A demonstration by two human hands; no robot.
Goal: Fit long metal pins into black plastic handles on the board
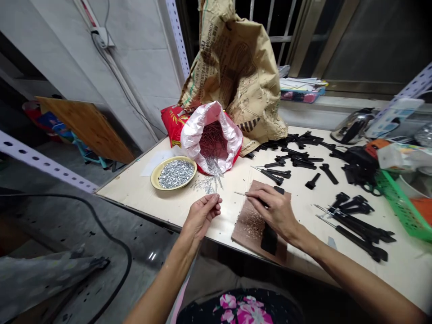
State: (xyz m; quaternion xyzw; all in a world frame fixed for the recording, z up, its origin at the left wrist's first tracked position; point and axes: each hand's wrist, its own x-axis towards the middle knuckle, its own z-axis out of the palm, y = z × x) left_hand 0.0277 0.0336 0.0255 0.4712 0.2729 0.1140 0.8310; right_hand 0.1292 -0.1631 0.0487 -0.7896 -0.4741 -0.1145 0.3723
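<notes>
My left hand [202, 215] is closed in a pinch on a thin metal pin near the table's front edge. It lies close to the loose pins [213, 180] spilling from the bag. My right hand [275, 209] is closed around a black handle with a metal pin sticking out to the left [240, 194]. That hand rests over a brown board [251, 227] dotted with small holes. A yellow dish of small silver nuts [174, 173] sits left of my hands. A red and white bag full of metal pins [212, 139] lies open behind them.
Many black handles [297, 155], some with pins fitted [354, 225], lie scattered on the right of the table. A large brown paper sack [236, 67] stands at the back. A green basket [398, 202] and a kettle [353, 126] are at far right. A black cable [111, 238] runs across the floor at left.
</notes>
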